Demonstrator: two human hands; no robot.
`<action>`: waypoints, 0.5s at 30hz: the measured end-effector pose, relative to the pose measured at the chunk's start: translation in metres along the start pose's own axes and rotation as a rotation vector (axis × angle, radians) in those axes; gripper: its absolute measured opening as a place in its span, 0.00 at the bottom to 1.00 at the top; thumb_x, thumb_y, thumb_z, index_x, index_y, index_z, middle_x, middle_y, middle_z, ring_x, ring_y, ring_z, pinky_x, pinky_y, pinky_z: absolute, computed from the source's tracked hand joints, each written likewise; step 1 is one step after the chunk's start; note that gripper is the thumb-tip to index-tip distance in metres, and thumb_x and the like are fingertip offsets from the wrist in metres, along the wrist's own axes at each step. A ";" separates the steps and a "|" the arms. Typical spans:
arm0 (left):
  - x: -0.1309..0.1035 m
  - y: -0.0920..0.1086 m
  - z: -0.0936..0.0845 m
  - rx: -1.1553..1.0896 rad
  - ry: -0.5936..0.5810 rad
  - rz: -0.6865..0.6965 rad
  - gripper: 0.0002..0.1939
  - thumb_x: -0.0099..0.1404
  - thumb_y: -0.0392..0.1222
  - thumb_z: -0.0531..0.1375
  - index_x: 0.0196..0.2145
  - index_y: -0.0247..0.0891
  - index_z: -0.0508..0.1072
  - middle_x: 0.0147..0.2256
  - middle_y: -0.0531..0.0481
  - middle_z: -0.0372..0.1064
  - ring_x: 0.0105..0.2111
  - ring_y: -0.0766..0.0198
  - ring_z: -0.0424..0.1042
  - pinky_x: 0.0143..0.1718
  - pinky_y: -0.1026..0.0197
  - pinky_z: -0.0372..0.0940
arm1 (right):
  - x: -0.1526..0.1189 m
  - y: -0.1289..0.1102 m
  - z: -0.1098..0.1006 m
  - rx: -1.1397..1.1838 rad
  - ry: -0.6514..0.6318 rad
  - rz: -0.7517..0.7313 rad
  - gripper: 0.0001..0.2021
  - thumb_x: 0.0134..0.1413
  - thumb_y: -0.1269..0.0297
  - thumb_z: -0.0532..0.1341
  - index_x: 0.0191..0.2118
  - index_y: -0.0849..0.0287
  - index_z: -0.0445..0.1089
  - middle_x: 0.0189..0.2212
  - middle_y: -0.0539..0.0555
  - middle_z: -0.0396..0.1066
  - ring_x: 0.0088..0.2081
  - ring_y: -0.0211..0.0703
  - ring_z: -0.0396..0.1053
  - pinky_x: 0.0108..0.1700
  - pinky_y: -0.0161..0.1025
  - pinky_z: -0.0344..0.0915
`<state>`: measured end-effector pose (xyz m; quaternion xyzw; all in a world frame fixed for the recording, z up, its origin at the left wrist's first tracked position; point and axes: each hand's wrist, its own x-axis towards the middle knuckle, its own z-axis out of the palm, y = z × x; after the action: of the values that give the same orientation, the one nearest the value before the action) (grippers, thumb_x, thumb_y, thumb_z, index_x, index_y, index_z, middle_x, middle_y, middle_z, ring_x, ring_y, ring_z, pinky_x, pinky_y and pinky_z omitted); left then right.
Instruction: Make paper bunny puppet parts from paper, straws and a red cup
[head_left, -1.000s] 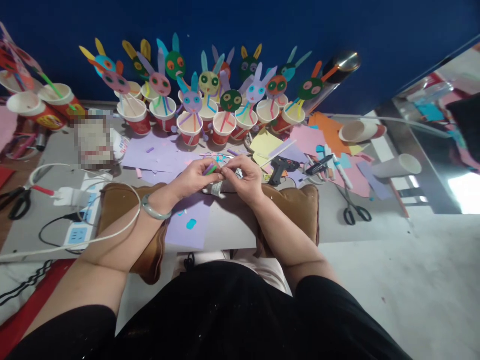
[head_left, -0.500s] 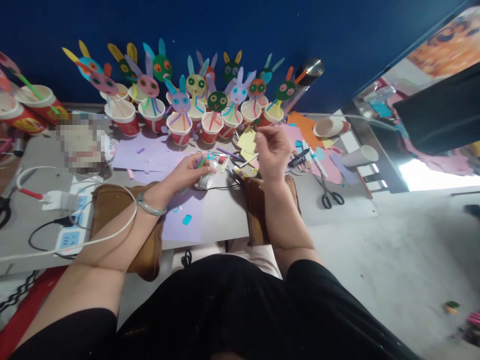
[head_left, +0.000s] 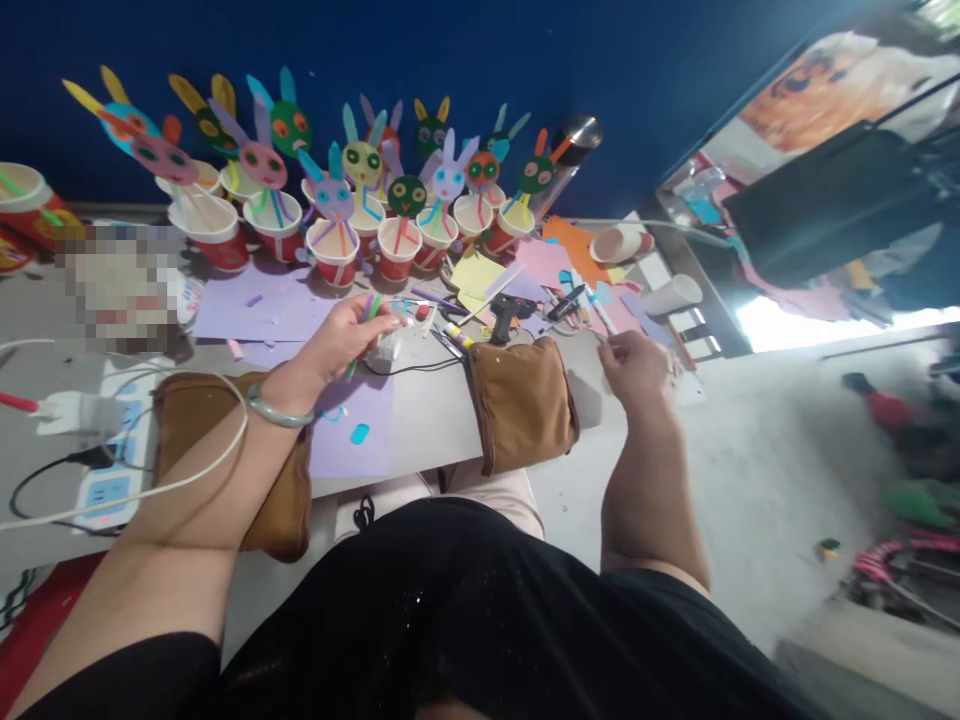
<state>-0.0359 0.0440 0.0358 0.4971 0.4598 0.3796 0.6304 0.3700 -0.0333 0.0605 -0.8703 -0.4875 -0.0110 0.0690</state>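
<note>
My left hand (head_left: 349,335), with a pale bangle (head_left: 281,405) at the wrist, is closed on narrow green and purple paper strips (head_left: 374,308). The strips' ends stick out above and below the fingers. A small white object (head_left: 386,350) is right beside that hand, partly hidden. My right hand (head_left: 637,370) is at the table's right edge, fingers curled inward. It covers the spot where black-handled scissors lay in the earlier view; whatever it grips is hidden. Near it lie a white marker (head_left: 600,312) and a black pen-like item (head_left: 566,302).
Behind my hands stand red paper cups (head_left: 334,255) with coloured paper rabbit figures. A black glue gun (head_left: 510,318) lies behind a brown cushioned pad (head_left: 525,400). Purple paper (head_left: 259,310) and a power strip (head_left: 112,480) with cables occupy the left. Loose cups (head_left: 673,295) lie at right.
My right hand has moved right and toward me, from above the middle of the table to where the scissors lay. The glue gun now shows. My view has turned to the right.
</note>
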 end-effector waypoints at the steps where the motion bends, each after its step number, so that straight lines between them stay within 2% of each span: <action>1: 0.000 0.001 0.000 -0.006 0.005 -0.003 0.12 0.55 0.45 0.69 0.30 0.38 0.70 0.29 0.52 0.74 0.16 0.76 0.51 0.17 0.67 0.42 | 0.001 0.012 -0.004 -0.070 -0.025 0.075 0.12 0.62 0.61 0.62 0.48 0.55 0.80 0.42 0.62 0.81 0.48 0.57 0.75 0.55 0.53 0.66; 3: -0.001 0.002 0.000 -0.007 0.003 -0.010 0.10 0.56 0.45 0.69 0.31 0.37 0.75 0.22 0.56 0.66 0.15 0.76 0.49 0.16 0.67 0.40 | 0.004 0.032 -0.010 -0.146 -0.062 0.187 0.14 0.64 0.63 0.60 0.51 0.58 0.79 0.48 0.68 0.79 0.51 0.58 0.73 0.57 0.53 0.63; 5: 0.000 0.001 0.000 -0.007 -0.008 -0.020 0.11 0.58 0.46 0.69 0.34 0.36 0.79 0.17 0.61 0.56 0.15 0.75 0.46 0.17 0.66 0.38 | 0.006 0.049 -0.011 -0.143 -0.063 0.236 0.13 0.65 0.65 0.60 0.49 0.59 0.79 0.49 0.71 0.77 0.51 0.59 0.71 0.57 0.54 0.60; 7: 0.001 0.000 -0.001 -0.007 -0.017 -0.031 0.12 0.59 0.47 0.69 0.35 0.36 0.80 0.15 0.62 0.51 0.14 0.75 0.45 0.17 0.66 0.37 | 0.011 0.060 -0.007 -0.108 -0.052 0.239 0.07 0.61 0.67 0.63 0.41 0.58 0.78 0.42 0.68 0.77 0.48 0.58 0.70 0.55 0.55 0.59; 8: 0.001 -0.001 -0.001 -0.010 -0.014 -0.034 0.12 0.59 0.48 0.69 0.35 0.36 0.80 0.15 0.62 0.51 0.14 0.75 0.44 0.16 0.66 0.37 | 0.014 0.063 -0.003 -0.090 -0.051 0.235 0.03 0.58 0.68 0.64 0.35 0.57 0.77 0.36 0.63 0.75 0.45 0.56 0.69 0.54 0.54 0.59; 9: 0.001 0.000 -0.001 -0.013 -0.006 -0.038 0.12 0.60 0.48 0.69 0.34 0.36 0.79 0.15 0.62 0.53 0.14 0.75 0.45 0.16 0.66 0.38 | 0.018 0.066 0.002 -0.073 -0.050 0.233 0.05 0.55 0.69 0.67 0.29 0.56 0.75 0.30 0.58 0.70 0.42 0.54 0.67 0.52 0.54 0.58; 11: 0.001 0.001 -0.001 -0.016 0.014 -0.052 0.11 0.60 0.48 0.69 0.33 0.36 0.78 0.15 0.61 0.55 0.14 0.75 0.46 0.16 0.66 0.40 | 0.028 0.071 0.014 -0.040 -0.045 0.244 0.14 0.49 0.71 0.70 0.20 0.53 0.67 0.21 0.49 0.57 0.33 0.47 0.59 0.47 0.52 0.57; 13: 0.000 0.003 0.000 -0.013 0.029 -0.066 0.12 0.62 0.49 0.68 0.32 0.37 0.76 0.14 0.62 0.54 0.14 0.74 0.47 0.16 0.66 0.41 | 0.039 0.076 0.025 -0.007 -0.034 0.258 0.22 0.44 0.72 0.73 0.14 0.51 0.61 0.17 0.44 0.46 0.28 0.41 0.49 0.43 0.50 0.55; 15: 0.000 0.005 0.001 -0.014 0.034 -0.067 0.12 0.62 0.50 0.68 0.31 0.38 0.74 0.14 0.62 0.53 0.14 0.74 0.46 0.16 0.66 0.41 | 0.046 0.082 0.033 0.035 -0.023 0.250 0.25 0.41 0.72 0.74 0.12 0.50 0.57 0.16 0.41 0.42 0.26 0.39 0.42 0.39 0.48 0.54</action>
<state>-0.0355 0.0446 0.0409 0.4703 0.4843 0.3698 0.6383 0.4623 -0.0322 0.0229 -0.9229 -0.3763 0.0160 0.0796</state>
